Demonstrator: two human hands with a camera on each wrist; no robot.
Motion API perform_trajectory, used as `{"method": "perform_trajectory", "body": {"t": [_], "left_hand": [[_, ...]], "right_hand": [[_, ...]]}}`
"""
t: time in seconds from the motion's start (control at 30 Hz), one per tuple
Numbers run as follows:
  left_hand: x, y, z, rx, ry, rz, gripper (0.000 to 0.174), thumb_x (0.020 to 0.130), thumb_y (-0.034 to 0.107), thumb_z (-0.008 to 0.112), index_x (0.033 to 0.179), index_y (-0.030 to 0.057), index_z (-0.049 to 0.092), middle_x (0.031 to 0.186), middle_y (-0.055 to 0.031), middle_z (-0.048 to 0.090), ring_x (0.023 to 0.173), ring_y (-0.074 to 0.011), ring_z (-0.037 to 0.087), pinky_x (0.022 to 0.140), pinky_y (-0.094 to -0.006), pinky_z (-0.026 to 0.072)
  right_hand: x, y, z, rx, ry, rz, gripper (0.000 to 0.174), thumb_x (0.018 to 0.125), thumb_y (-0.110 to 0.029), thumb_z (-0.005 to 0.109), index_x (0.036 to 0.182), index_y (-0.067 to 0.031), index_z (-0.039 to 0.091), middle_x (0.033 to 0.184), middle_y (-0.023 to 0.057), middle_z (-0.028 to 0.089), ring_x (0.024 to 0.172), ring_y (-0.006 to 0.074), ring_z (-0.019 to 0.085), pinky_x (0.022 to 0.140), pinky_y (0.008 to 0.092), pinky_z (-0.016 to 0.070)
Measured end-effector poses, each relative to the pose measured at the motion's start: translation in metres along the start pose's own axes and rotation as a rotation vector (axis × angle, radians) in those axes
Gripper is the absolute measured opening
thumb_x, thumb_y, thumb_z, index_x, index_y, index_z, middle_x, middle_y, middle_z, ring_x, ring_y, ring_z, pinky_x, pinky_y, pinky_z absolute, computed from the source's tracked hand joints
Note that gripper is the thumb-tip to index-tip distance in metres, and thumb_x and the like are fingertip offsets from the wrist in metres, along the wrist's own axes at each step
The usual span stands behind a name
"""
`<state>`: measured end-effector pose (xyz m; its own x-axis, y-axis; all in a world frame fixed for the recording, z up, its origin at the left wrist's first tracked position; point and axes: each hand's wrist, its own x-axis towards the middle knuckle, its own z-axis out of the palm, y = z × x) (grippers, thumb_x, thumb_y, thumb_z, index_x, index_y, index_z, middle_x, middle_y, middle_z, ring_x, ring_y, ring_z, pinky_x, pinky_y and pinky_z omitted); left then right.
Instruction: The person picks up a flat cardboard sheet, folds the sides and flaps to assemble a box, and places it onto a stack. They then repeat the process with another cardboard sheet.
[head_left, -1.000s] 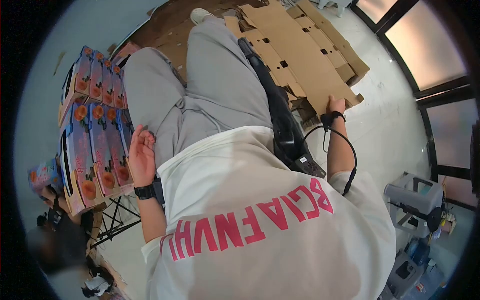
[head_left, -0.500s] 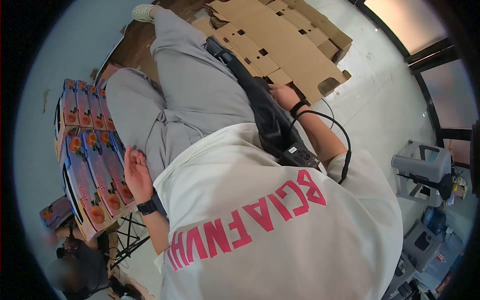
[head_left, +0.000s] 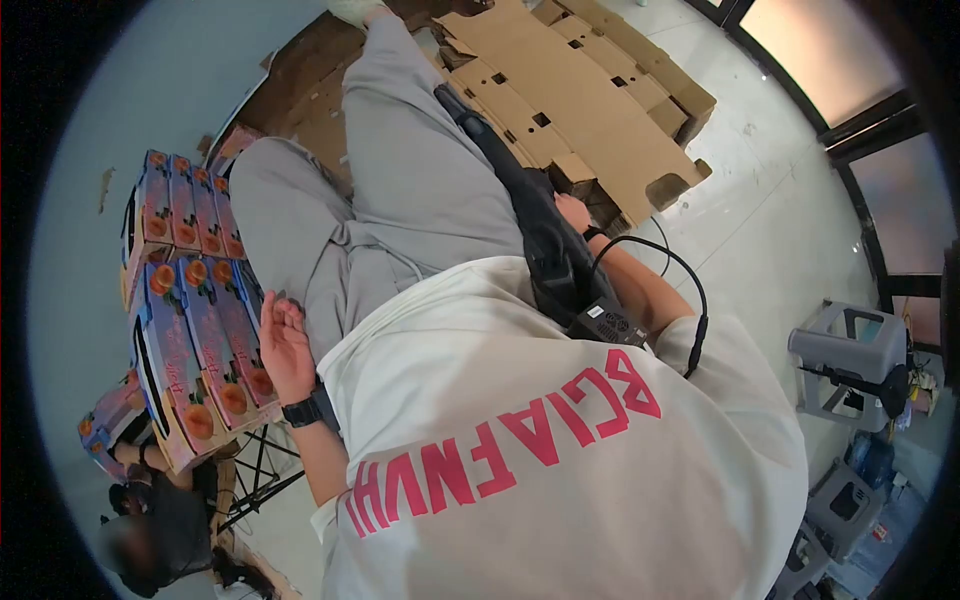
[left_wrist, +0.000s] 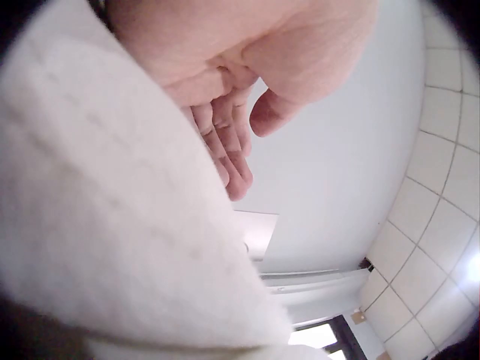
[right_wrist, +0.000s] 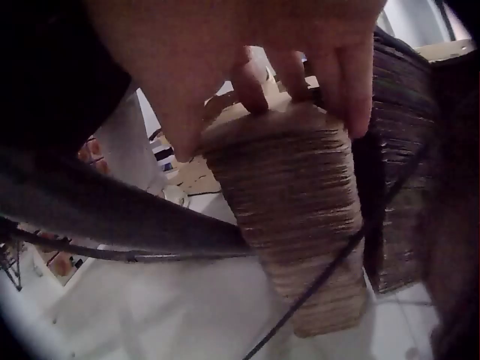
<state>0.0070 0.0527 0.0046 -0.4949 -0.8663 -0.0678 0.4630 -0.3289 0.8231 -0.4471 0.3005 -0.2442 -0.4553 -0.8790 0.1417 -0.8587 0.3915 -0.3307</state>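
My right hand is at the near end of a stack of flattened cardboard boxes, on its left side. In the right wrist view my fingers bend over the top flap of the stacked cardboard, with the thumb at its left edge. The sheets' layered edges show below the hand. My left hand hangs palm up beside the grey trouser leg, fingers loosely curled and holding nothing. In the left wrist view that palm is bare, next to the white shirt.
Printed boxes with fruit pictures stand in rows at my left on a black folding stand. Another person is beyond them. A black bag lies along my right thigh. Grey stools stand at the right.
My right hand has moved from the cardboard stack's near right corner to the flap on its left side. My left hand still hangs by the leg. The head view has shifted.
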Motion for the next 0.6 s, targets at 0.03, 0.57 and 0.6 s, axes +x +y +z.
{"method": "perform_trajectory", "body": {"t": [0.03,0.57,0.6], "left_hand": [[0.0,0.0,-0.001,-0.003,-0.001,-0.007,0.039,0.107,0.016,0.05,0.14,-0.0056,0.049,0.108,-0.0107,0.062,0.102,-0.0198,0.058,0.097,-0.0311,0.0486],[0.005,-0.002,-0.014,0.019,-0.003,0.002,0.043,0.106,0.018,0.051,0.143,-0.0036,0.048,0.113,-0.0096,0.063,0.104,-0.0195,0.059,0.096,-0.0311,0.049],[0.007,-0.003,-0.021,0.013,-0.049,0.002,0.043,0.107,0.019,0.051,0.143,-0.0033,0.047,0.114,-0.0096,0.063,0.105,-0.0194,0.058,0.096,-0.0309,0.049]], "right_hand": [[0.001,0.005,0.008,0.006,0.004,-0.003,0.027,0.091,-0.017,0.056,0.115,-0.0056,0.066,0.157,0.0123,0.043,0.085,0.0343,0.068,0.078,0.044,0.0577],[-0.02,0.007,-0.042,0.116,-0.186,-0.004,0.042,0.092,-0.016,0.058,0.134,-0.0194,0.065,0.13,0.0149,0.066,0.1,0.0338,0.069,0.086,0.0464,0.0558],[-0.024,0.015,-0.045,0.109,-0.037,-0.054,0.034,0.089,-0.017,0.061,0.121,-0.0188,0.072,0.13,0.0129,0.067,0.098,0.0327,0.071,0.085,0.0459,0.0567]]}}
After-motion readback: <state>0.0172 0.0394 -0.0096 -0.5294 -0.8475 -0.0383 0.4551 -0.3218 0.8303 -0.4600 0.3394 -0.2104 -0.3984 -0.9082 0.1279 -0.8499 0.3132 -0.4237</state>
